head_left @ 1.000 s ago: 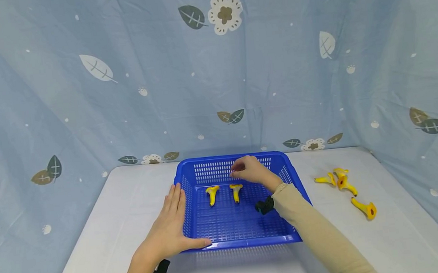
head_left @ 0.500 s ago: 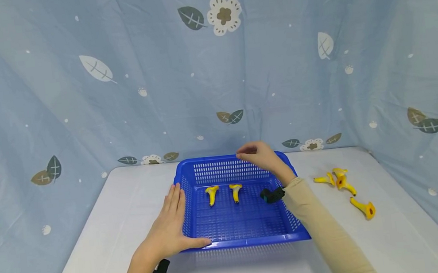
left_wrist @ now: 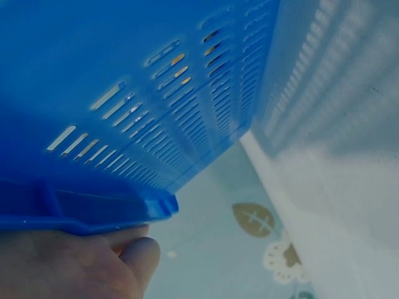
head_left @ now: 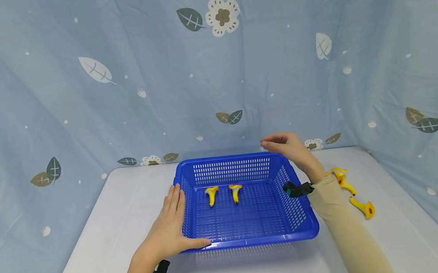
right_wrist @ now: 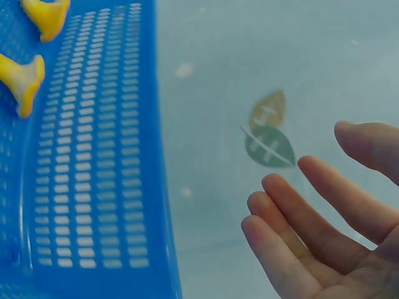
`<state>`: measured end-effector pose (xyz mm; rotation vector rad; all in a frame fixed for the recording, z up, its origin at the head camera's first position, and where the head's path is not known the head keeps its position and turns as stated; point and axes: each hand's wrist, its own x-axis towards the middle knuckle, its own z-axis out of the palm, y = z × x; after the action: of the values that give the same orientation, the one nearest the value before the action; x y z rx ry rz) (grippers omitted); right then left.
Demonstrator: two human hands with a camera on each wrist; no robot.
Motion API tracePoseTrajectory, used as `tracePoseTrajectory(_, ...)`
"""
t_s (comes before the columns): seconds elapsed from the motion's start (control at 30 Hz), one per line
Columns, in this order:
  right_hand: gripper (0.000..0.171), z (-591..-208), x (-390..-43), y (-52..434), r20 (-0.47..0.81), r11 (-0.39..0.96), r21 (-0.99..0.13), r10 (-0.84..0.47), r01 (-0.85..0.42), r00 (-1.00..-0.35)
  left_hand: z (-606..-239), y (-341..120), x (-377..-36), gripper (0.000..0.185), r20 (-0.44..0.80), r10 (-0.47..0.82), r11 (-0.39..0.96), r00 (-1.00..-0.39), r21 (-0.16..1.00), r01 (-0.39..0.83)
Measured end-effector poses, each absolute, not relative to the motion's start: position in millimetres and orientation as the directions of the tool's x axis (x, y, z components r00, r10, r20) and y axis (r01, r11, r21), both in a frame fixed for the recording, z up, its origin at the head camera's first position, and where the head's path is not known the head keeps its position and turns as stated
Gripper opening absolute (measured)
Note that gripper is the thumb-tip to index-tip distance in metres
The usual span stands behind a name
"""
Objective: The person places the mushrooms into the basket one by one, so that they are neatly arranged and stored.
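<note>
A blue plastic basket (head_left: 254, 241) with slotted walls stands on the white table. Inside it, toward the back, lie two yellow chanterelle mushrooms (head_left: 211, 196), side by side with their caps to the rear. My left hand (head_left: 161, 236) rests on the basket's left front corner, fingers straight along the side rim and thumb along the front rim. Over the back right corner my right hand (head_left: 290, 149) is raised, holding nothing. The right wrist view shows that hand's fingers (right_wrist: 324, 218) loosely extended and apart, beside the basket's back wall.
More yellow mushrooms (head_left: 362, 207) lie on the table right of the basket; the right forearm partly covers that group. A blue patterned curtain (head_left: 212, 75) hangs close behind the table's back edge.
My right hand has risen out of the basket and moved right, beyond its back right rim. My left hand and the mushrooms have stayed in place.
</note>
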<state>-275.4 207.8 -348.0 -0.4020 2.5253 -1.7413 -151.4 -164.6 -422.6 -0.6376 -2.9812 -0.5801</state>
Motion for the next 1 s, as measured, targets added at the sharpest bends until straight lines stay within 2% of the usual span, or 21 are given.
tracePoseTrajectory(0.33, 0.040, -351, -251, 253, 0.268, 0.294, -0.912, -0.102, -0.287, -0.958, -423, -165, -151, 0.144, 0.115, 0.387, 0.843, -0.915, 0.358, 0.401)
tracePoseTrajectory(0.5, 0.038, -361, -233, 279, 0.320, 0.330, -0.896, 0.015, -0.297, -0.947, -423, -165, -151, 0.143, 0.108, 0.383, 0.846, -0.917, 0.356, 0.396)
tracePoseTrajectory(0.77, 0.037, -379, -203, 319, 0.339, 0.470, -0.859, 0.231, -0.201, -0.912, -422, -164, -151, 0.143, 0.127, 0.388, 0.835, -0.913, 0.371, 0.407)
tracePoseTrajectory(0.9, 0.034, -391, -189, 336, 0.286, 0.459, -0.883, 0.373, -0.092, -0.882, -422, -164, -151, 0.143, 0.121, 0.384, 0.836, -0.916, 0.375, 0.400)
tracePoseTrajectory(1.0, 0.032, -403, -180, 347, 0.205, 0.386, -0.922, 0.510, 0.009, -0.836, -422, -164, -151, 0.144, 0.112, 0.380, 0.840, -0.918, 0.373, 0.393)
